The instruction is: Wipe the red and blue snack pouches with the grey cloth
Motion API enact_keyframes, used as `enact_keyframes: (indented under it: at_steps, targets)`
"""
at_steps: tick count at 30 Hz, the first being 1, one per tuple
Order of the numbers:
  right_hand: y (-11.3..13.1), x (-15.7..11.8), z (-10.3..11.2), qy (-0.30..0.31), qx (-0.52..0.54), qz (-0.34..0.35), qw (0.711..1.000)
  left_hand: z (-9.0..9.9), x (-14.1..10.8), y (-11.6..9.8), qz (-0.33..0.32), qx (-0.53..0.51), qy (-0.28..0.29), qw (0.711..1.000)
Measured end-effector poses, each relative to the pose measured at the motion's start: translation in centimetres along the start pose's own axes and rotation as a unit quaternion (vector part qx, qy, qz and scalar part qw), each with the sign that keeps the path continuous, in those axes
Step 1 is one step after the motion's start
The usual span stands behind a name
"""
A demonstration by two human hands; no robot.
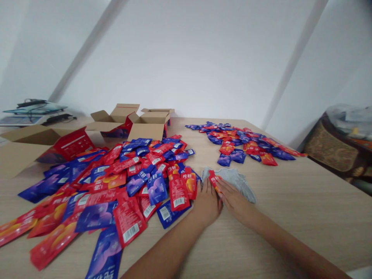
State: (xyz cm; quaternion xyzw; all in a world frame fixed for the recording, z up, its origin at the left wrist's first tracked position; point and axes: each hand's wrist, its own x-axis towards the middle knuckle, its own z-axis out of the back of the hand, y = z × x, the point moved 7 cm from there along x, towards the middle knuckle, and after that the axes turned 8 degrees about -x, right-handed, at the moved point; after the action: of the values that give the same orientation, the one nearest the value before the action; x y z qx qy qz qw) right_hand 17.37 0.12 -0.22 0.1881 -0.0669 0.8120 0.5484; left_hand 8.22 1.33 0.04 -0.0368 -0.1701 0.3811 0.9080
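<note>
My left hand [205, 203] lies with fingers stretched on the near left part of a grey cloth [236, 179], beside a red packet [213, 177]. Flat across that packet rests my right hand [235, 199], its fingers extended and partly covering it. The packet lies on the cloth between both hands. A large pile of red and blue packets [157, 188] spreads to the left, its edge close to my left hand. Farther back on the right is another pile of red and blue packets [251, 144].
Open cardboard boxes [148, 130] stand behind the left pile, with another open box [26, 153] at the far left. Papers and dark cables [31, 110] lie at the back left. A patterned chair [331, 143] with plastic-wrapped items is beyond the table's [305, 205] right edge.
</note>
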Motion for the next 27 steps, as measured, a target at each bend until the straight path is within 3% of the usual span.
enact_keyframes:
  at_steps: [4,7,12,15,18,22,27]
  targets:
    - [-1.5,0.5,-2.9,0.03,-0.06,0.0,0.998,-0.2,0.2,0.0,0.011,-0.005,-0.001,1.0]
    - [-3.2,3.5,-4.1,0.073,-0.132,-0.04,0.988,-0.4,0.4,0.1,0.02,0.001,0.016,1.0]
    - [-5.3,9.9,-4.3,0.114,-0.182,-0.104,0.971,-0.3,0.3,0.2,0.028,0.01,0.024,0.999]
    - [-5.9,11.7,-3.3,0.104,-0.168,-0.124,0.972,-0.3,0.2,0.3,0.025,0.008,0.025,0.999]
    - [-5.9,11.4,-1.5,0.062,-0.144,-0.121,0.98,-0.3,0.1,0.4,0.025,0.001,0.03,0.999]
    - [-5.1,8.9,1.9,-0.025,-0.121,-0.114,0.986,-0.3,0.1,0.4,0.027,-0.006,0.029,0.999]
    - [-1.4,5.1,3.8,-0.021,-0.133,-0.032,0.99,-0.2,0.1,0.3,0.024,-0.009,0.023,0.999]
